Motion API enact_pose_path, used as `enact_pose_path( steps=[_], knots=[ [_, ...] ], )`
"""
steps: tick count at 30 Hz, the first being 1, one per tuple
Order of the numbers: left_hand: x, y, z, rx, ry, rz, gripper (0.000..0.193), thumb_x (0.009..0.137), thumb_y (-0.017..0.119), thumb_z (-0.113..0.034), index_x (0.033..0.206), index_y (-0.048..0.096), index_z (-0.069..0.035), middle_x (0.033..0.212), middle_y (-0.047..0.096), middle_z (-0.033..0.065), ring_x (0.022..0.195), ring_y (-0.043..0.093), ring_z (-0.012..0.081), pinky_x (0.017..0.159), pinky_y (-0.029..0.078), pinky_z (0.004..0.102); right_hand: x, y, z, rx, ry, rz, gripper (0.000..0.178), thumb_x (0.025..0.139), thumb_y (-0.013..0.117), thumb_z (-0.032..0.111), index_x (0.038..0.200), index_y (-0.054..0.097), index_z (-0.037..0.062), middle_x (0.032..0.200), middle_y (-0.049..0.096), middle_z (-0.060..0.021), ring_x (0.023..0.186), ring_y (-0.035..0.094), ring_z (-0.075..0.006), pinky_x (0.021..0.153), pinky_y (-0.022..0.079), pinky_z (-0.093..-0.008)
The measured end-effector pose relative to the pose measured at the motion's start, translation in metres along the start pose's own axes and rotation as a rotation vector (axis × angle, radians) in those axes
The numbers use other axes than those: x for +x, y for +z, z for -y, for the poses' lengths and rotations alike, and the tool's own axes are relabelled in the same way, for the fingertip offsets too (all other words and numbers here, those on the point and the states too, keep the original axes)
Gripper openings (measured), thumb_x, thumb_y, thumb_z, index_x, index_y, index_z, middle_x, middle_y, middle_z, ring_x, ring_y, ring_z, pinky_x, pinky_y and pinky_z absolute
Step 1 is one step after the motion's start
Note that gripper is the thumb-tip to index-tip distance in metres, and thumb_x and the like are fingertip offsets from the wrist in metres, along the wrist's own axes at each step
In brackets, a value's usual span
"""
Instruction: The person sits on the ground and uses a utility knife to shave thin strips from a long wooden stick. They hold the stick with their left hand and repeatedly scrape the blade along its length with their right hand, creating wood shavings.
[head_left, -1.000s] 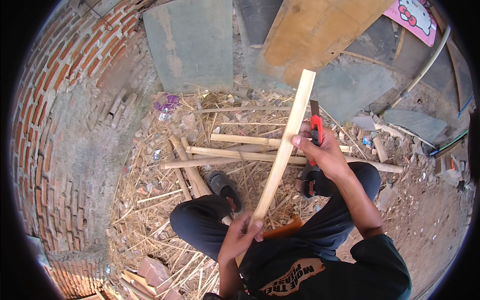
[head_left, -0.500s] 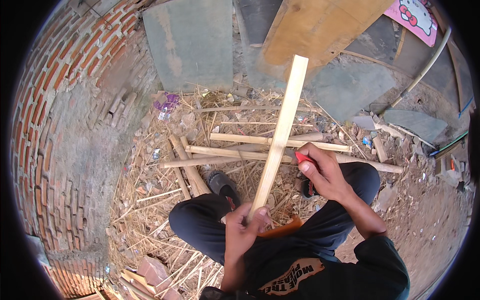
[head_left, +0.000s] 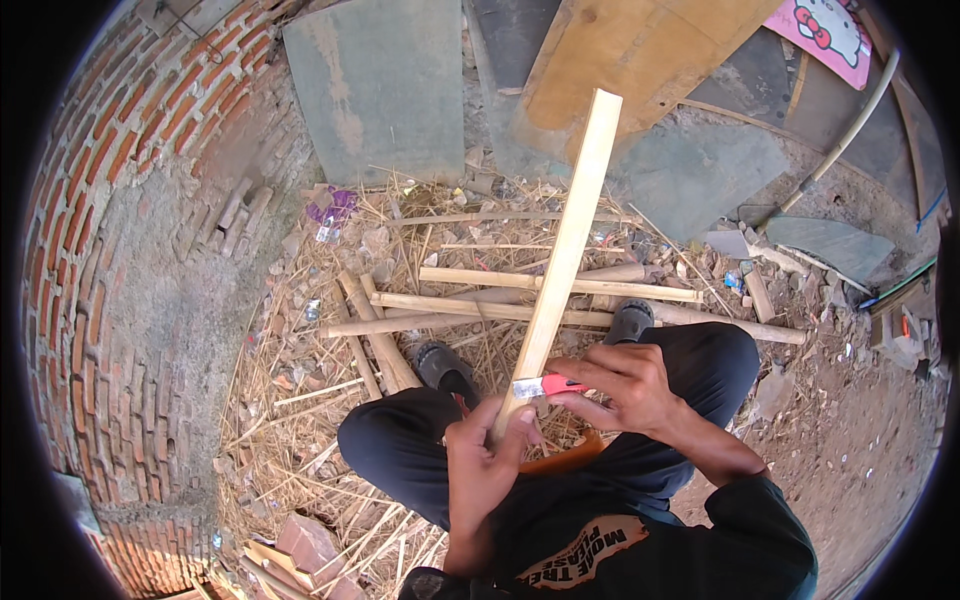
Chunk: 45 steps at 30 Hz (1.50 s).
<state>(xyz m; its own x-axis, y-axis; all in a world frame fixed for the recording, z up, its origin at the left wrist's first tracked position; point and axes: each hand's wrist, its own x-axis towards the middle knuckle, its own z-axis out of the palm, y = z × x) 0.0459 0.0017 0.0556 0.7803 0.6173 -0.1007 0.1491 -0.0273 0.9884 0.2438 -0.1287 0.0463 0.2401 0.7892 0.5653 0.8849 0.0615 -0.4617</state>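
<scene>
My left hand grips the lower end of a long, pale split bamboo strip, which slants up and away from me, leaning slightly right. In my right hand is a knife with a red handle, its fingers closed round it. The short, broad blade lies across the strip just above my left hand and appears to touch it. My right fingers hide part of the handle. Both hands are between my bent knees, over a small orange thing partly covered by my hands and shirt.
Several bamboo poles and strips lie crosswise beyond my feet, on ground littered with straw and scraps. A brick wall rises at the left. Grey sheets and a brown board stand at the back. Broken pieces lie lower left.
My right hand has come down and left with the knife, bringing the blade onto the strip near my left hand. The left hand stays in nearly the same place.
</scene>
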Motion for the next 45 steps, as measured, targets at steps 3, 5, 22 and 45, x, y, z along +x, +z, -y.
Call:
enact_pose_path(
  steps=[3,5,22,45],
  knots=[
    [-0.002,0.000,-0.004,0.024,-0.011,-0.034,0.014,0.109,0.071,-0.009,0.114,0.078,0.002,0.073,0.073,0.0030,0.062,0.060,0.0040,0.057,0.045,0.0236,0.001,0.001,0.004,-0.012,0.015,-0.021,0.040,0.085,0.092,0.032,0.121,0.084,0.0154,0.078,0.067,0.0012,0.061,0.069,-0.0180,0.054,0.055,-0.0340],
    [-0.003,0.000,-0.004,0.040,-0.017,-0.052,0.012,0.108,0.073,-0.008,0.112,0.078,0.002,0.071,0.073,0.0038,0.064,0.064,0.0055,0.059,0.048,0.0247,0.003,0.000,0.006,-0.019,0.025,-0.034,0.039,0.085,0.093,0.032,0.119,0.085,0.0158,0.076,0.066,0.0012,0.060,0.068,-0.0179,0.054,0.055,-0.0343],
    [-0.012,-0.005,-0.006,0.072,-0.063,-0.047,0.014,0.108,0.072,-0.011,0.106,0.077,0.001,0.067,0.068,0.0019,0.060,0.059,0.0043,0.055,0.042,0.0255,0.012,-0.010,0.001,-0.051,0.051,-0.090,0.034,0.083,0.094,0.032,0.113,0.087,0.0166,0.070,0.063,0.0015,0.055,0.062,-0.0185,0.050,0.047,-0.0357],
    [-0.047,-0.014,0.015,0.021,-0.186,-0.025,0.020,0.109,0.073,-0.016,0.098,0.076,0.001,0.066,0.066,-0.0002,0.060,0.054,0.0037,0.054,0.038,0.0254,0.052,-0.048,-0.048,-0.075,0.245,-0.104,0.028,0.089,0.091,0.025,0.111,0.086,0.0083,0.090,0.081,-0.0102,0.075,0.078,-0.0276,0.066,0.060,-0.0382]
  ],
)
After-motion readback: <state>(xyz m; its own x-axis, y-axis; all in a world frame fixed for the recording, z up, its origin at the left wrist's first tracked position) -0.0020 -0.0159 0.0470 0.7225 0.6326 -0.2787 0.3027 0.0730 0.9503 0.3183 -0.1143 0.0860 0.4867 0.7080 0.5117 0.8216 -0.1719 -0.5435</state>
